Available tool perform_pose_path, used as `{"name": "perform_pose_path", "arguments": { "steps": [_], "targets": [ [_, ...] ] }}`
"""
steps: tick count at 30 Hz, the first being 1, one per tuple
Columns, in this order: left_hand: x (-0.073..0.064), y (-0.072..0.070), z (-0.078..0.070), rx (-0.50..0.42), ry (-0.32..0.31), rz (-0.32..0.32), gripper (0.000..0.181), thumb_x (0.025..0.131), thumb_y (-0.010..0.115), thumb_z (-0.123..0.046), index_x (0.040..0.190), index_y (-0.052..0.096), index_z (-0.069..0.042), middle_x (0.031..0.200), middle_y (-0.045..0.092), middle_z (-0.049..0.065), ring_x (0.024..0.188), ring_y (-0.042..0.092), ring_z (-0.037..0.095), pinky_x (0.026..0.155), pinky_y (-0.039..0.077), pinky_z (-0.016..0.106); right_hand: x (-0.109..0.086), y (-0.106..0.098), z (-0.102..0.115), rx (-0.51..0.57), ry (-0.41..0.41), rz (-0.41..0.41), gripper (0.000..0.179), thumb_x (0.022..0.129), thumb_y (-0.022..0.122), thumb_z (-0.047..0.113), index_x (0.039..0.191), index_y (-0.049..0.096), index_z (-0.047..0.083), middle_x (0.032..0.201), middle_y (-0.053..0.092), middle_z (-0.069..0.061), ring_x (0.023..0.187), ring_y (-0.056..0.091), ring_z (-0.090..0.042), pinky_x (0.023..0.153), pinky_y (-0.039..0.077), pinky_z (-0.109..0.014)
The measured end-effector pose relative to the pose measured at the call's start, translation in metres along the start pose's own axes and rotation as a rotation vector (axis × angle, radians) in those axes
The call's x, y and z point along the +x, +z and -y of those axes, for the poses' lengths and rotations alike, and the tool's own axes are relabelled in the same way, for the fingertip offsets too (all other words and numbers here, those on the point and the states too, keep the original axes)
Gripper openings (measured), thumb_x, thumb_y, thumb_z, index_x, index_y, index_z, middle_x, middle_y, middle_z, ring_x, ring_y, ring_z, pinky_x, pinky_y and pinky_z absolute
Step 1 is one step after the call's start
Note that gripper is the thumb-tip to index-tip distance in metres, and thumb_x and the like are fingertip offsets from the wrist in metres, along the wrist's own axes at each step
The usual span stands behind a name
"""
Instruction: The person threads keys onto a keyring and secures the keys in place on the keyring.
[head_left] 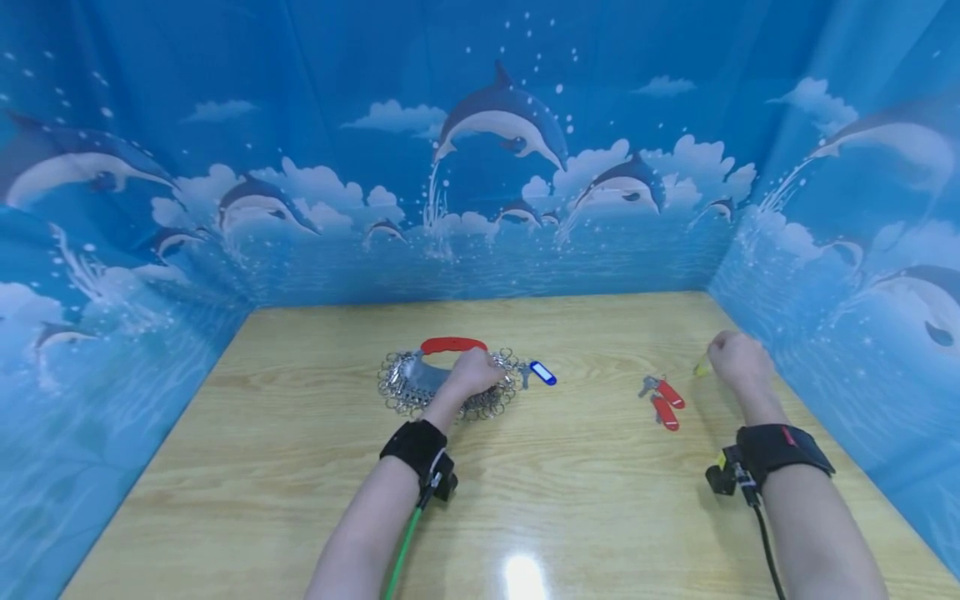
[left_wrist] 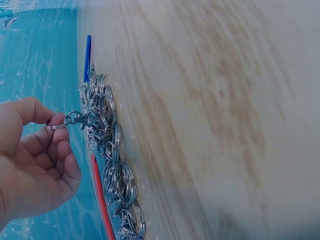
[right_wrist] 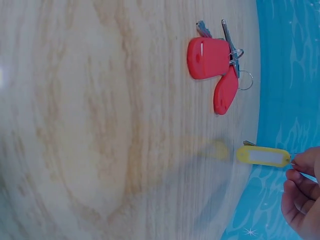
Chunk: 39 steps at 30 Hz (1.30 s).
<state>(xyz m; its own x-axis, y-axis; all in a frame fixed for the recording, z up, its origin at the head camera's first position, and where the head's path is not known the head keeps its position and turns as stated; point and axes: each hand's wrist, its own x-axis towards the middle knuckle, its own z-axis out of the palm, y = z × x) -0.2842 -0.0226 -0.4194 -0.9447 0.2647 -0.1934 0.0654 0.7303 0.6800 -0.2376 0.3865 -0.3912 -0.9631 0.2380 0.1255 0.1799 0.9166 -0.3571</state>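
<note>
My left hand (head_left: 472, 372) is at the large key holder, a metal plate (head_left: 424, 377) with a red handle (head_left: 453, 344) and many small rings around its edge. In the left wrist view, its thumb and forefinger pinch one metal split ring (left_wrist: 57, 126), drawn out from the cluster of rings (left_wrist: 107, 112). At the right, my right hand (head_left: 738, 362) pinches the wire ring of a yellow key tag (right_wrist: 263, 156). That tag hangs above the table, with part of a key (right_wrist: 248, 143) showing behind it.
Two red key tags (right_wrist: 209, 58) with keys lie on the table to the left of my right hand. A blue key tag (head_left: 543, 372) with a key (head_left: 525, 375) lies at the holder's right edge. Dolphin-printed curtains (head_left: 495, 267) enclose the wooden table (head_left: 300, 467) at the back and sides.
</note>
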Motion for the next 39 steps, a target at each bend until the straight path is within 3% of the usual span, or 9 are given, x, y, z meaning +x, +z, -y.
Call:
{"name": "perform_pose_path", "arguments": {
  "steps": [5, 12, 17, 20, 22, 25, 29, 34, 39],
  "targets": [
    [0.0, -0.003, 0.0, -0.063, 0.044, 0.037, 0.047, 0.089, 0.057, -0.017, 0.048, 0.033, -0.013, 0.051, 0.021, -0.002, 0.043, 0.02, 0.013, 0.047, 0.026, 0.028, 0.001, -0.002, 0.001, 0.013, -0.002, -0.02, 0.024, 0.09, 0.036, 0.014, 0.072, 0.047, 0.004, 0.058, 0.04, -0.005, 0.052, 0.039, -0.021, 0.045, 0.03, -0.033],
    [-0.005, -0.007, -0.001, -0.187, 0.114, 0.114, 0.04, 0.09, 0.059, -0.013, 0.054, 0.046, -0.004, 0.078, 0.048, 0.001, 0.057, 0.032, 0.014, 0.06, 0.032, 0.029, 0.001, -0.005, 0.008, 0.058, -0.019, -0.043, 0.027, 0.089, 0.033, 0.011, 0.062, 0.035, 0.009, 0.052, 0.03, 0.0, 0.047, 0.028, -0.017, 0.044, 0.025, -0.03],
    [-0.005, -0.007, -0.001, -0.228, 0.133, 0.166, 0.032, 0.093, 0.055, -0.009, 0.065, 0.058, 0.007, 0.075, 0.054, 0.007, 0.062, 0.042, 0.014, 0.067, 0.038, 0.028, 0.002, -0.005, 0.012, 0.077, -0.034, -0.034, 0.03, 0.091, 0.033, 0.01, 0.061, 0.035, 0.01, 0.051, 0.029, 0.0, 0.047, 0.026, -0.016, 0.044, 0.025, -0.03],
    [-0.004, -0.007, 0.0, -0.235, 0.128, 0.157, 0.026, 0.093, 0.053, -0.008, 0.078, 0.066, 0.008, 0.089, 0.063, 0.009, 0.076, 0.055, 0.014, 0.071, 0.042, 0.028, 0.003, -0.004, 0.014, 0.068, -0.032, -0.039, 0.028, 0.091, 0.034, 0.012, 0.063, 0.038, 0.009, 0.054, 0.034, -0.001, 0.049, 0.031, -0.018, 0.045, 0.026, -0.031],
    [-0.004, -0.007, 0.0, -0.214, 0.129, 0.124, 0.028, 0.093, 0.053, -0.008, 0.071, 0.064, 0.006, 0.089, 0.065, 0.01, 0.072, 0.055, 0.014, 0.067, 0.042, 0.028, 0.004, -0.003, 0.015, 0.067, -0.036, -0.044, 0.027, 0.091, 0.034, 0.012, 0.065, 0.039, 0.008, 0.055, 0.035, -0.002, 0.05, 0.033, -0.019, 0.046, 0.027, -0.032],
    [-0.005, -0.007, -0.001, -0.149, 0.136, 0.038, 0.035, 0.091, 0.053, -0.007, 0.056, 0.057, -0.004, 0.068, 0.059, 0.005, 0.053, 0.042, 0.011, 0.056, 0.037, 0.027, 0.004, -0.002, 0.018, 0.072, -0.049, -0.048, 0.028, 0.091, 0.035, 0.012, 0.064, 0.039, 0.008, 0.055, 0.035, -0.002, 0.051, 0.033, -0.019, 0.048, 0.027, -0.032],
    [-0.004, -0.005, -0.001, -0.076, 0.137, -0.045, 0.041, 0.085, 0.05, -0.003, 0.049, 0.034, -0.014, 0.05, 0.026, -0.001, 0.048, 0.014, 0.014, 0.051, 0.022, 0.028, 0.005, 0.0, 0.021, 0.066, -0.069, -0.052, 0.027, 0.091, 0.038, 0.012, 0.068, 0.047, 0.003, 0.057, 0.041, -0.005, 0.053, 0.038, -0.021, 0.05, 0.03, -0.034],
    [-0.005, -0.004, -0.002, -0.063, 0.111, -0.068, 0.038, 0.08, 0.047, -0.001, 0.053, 0.026, -0.016, 0.056, 0.014, -0.003, 0.049, 0.01, 0.014, 0.049, 0.018, 0.028, 0.006, 0.003, 0.022, 0.056, -0.075, -0.039, 0.026, 0.092, 0.041, 0.013, 0.091, 0.058, -0.006, 0.076, 0.055, -0.016, 0.064, 0.048, -0.027, 0.054, 0.037, -0.037],
    [-0.006, -0.003, -0.002, 0.013, 0.142, -0.08, 0.04, 0.082, 0.048, -0.001, 0.051, 0.026, -0.015, 0.055, 0.013, -0.003, 0.047, 0.012, 0.013, 0.049, 0.019, 0.027, 0.007, 0.005, 0.022, 0.055, -0.071, -0.033, 0.025, 0.092, 0.039, 0.012, 0.084, 0.057, -0.003, 0.07, 0.052, -0.012, 0.061, 0.046, -0.024, 0.053, 0.035, -0.036]
  ]
}}
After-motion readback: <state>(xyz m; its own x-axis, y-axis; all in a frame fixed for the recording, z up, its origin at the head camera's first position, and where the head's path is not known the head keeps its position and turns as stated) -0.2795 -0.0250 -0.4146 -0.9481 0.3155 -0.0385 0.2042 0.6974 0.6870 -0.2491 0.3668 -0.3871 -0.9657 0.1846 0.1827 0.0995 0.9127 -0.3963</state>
